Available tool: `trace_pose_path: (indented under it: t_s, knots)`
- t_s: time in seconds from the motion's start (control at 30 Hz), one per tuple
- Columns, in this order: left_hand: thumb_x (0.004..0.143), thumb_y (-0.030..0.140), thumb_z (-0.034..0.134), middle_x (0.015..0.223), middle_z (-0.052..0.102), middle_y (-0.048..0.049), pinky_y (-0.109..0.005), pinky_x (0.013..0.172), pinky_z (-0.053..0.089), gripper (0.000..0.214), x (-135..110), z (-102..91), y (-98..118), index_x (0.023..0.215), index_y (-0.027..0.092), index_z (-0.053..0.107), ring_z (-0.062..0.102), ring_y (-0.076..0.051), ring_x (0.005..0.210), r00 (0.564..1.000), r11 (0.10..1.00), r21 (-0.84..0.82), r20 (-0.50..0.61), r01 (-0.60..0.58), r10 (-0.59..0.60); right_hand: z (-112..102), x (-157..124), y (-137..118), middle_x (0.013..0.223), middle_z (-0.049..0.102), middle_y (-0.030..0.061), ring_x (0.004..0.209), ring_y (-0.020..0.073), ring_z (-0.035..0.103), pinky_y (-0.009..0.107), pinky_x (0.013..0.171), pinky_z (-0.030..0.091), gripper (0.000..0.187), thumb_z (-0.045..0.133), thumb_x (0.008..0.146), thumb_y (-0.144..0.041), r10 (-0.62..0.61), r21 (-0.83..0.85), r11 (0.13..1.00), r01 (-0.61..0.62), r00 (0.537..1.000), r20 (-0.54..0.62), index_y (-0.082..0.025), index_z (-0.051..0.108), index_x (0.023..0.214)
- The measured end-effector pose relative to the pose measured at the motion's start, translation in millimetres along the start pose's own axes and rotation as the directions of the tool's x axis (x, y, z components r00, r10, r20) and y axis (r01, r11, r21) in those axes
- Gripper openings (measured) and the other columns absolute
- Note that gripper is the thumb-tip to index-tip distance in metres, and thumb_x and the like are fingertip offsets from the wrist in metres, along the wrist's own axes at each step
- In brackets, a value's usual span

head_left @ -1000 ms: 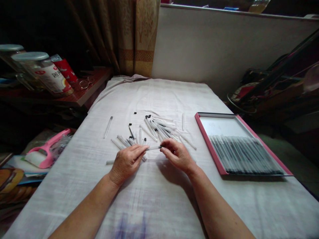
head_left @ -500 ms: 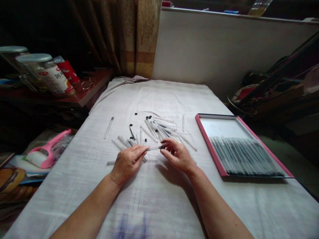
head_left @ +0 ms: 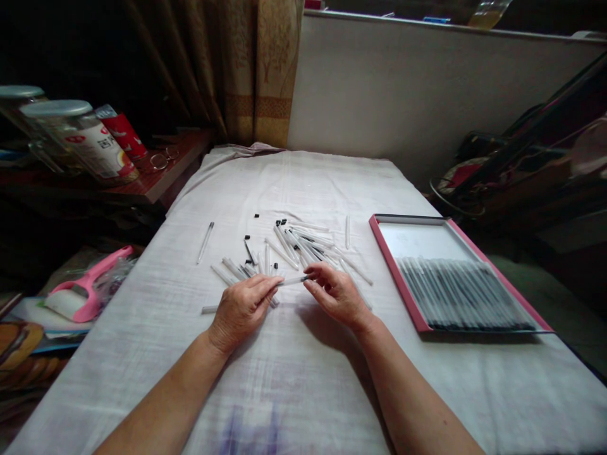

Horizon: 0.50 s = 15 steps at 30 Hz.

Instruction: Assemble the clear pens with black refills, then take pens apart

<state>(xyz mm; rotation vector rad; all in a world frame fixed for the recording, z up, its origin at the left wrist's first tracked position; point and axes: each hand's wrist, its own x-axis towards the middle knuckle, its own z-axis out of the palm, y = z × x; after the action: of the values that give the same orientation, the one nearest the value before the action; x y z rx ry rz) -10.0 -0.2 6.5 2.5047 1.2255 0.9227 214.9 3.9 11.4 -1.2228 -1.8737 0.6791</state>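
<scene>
A clear pen point(head_left: 292, 281) spans the gap between my two hands, roughly level above the cloth. My left hand point(head_left: 245, 306) is closed on its left end. At the dark right end, the fingertips of my right hand point(head_left: 337, 294) pinch the pen. Beyond my hands lies a loose heap of clear pen barrels point(head_left: 303, 246), with dark refills or tips among them. Small black caps point(head_left: 283, 222) are scattered around the heap. One pen with a dark end point(head_left: 205, 242) lies apart on the left, and a single clear barrel point(head_left: 348, 232) lies at the right.
On the right sits a pink-edged box point(head_left: 397, 281) with a row of many pens in its near part. A white cloth point(head_left: 294, 392) covers the surface. At left are a side table with jars point(head_left: 102, 151), glasses point(head_left: 164, 159) and a pink-handled lint roller point(head_left: 90, 284).
The view has shifted slightly, so everything sits a little further left. Both hands keep the same hold on the pen.
</scene>
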Motion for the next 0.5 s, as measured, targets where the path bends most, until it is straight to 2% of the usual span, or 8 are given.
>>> trace_pose_path:
  t_s: [0.13, 0.27, 0.37, 0.5]
  knots:
    - [0.094, 0.022, 0.051, 0.103, 0.074, -0.0059, -0.027, 0.079, 0.057, 0.027, -0.5, 0.9, -2.1, 0.116, 0.022, 0.067, 0.07, -0.018, 0.09, 1.0, 1.0, 0.01, -0.013, -0.004, 0.004, -0.1, 1.2, -1.3, 0.068, 0.066, 0.0007, 0.057, 0.0114, 0.056, 0.023, 0.055, 0.042, 0.008, 0.056, 0.087, -0.025, -0.011, 0.019, 1.0, 0.011, 1.0, 0.011, -0.02, 0.062, 0.086]
    - [0.093, 0.022, 0.052, 0.103, 0.074, -0.0054, -0.027, 0.081, 0.057, 0.027, -0.6, 1.9, -3.0, 0.115, 0.023, 0.068, 0.07, -0.017, 0.092, 1.0, 0.999, -0.033, -0.025, -0.008, 0.007, 3.2, 1.9, -0.8, 0.066, 0.066, 0.0004, 0.053, 0.0104, 0.055, 0.023, 0.055, 0.043, 0.018, 0.051, 0.09, -0.027, 0.085, 0.099, 0.991, -0.086, 0.996, 0.011, -0.02, 0.059, 0.076]
    - [0.093, 0.022, 0.053, 0.104, 0.074, -0.0052, -0.026, 0.082, 0.057, 0.027, -0.4, 2.0, -2.7, 0.115, 0.023, 0.068, 0.07, -0.017, 0.093, 0.999, 0.998, -0.057, -0.041, 0.0, -0.002, 4.5, 1.3, 1.5, 0.07, 0.067, 0.0008, 0.05, 0.0095, 0.054, 0.022, 0.052, 0.044, 0.017, 0.052, 0.09, -0.031, 0.144, 0.208, 0.967, -0.145, 0.989, 0.018, -0.019, 0.061, 0.082]
    - [0.094, 0.023, 0.052, 0.102, 0.075, -0.0046, -0.026, 0.083, 0.057, 0.026, -0.3, 2.0, -2.8, 0.114, 0.022, 0.068, 0.071, -0.017, 0.092, 0.998, 0.998, -0.054, -0.056, -0.01, 0.007, 5.2, 1.2, 2.2, 0.073, 0.067, 0.0013, 0.055, 0.0107, 0.058, 0.023, 0.053, 0.047, 0.014, 0.059, 0.084, -0.031, 0.149, 0.305, 0.939, -0.159, 0.987, 0.054, -0.019, 0.064, 0.09]
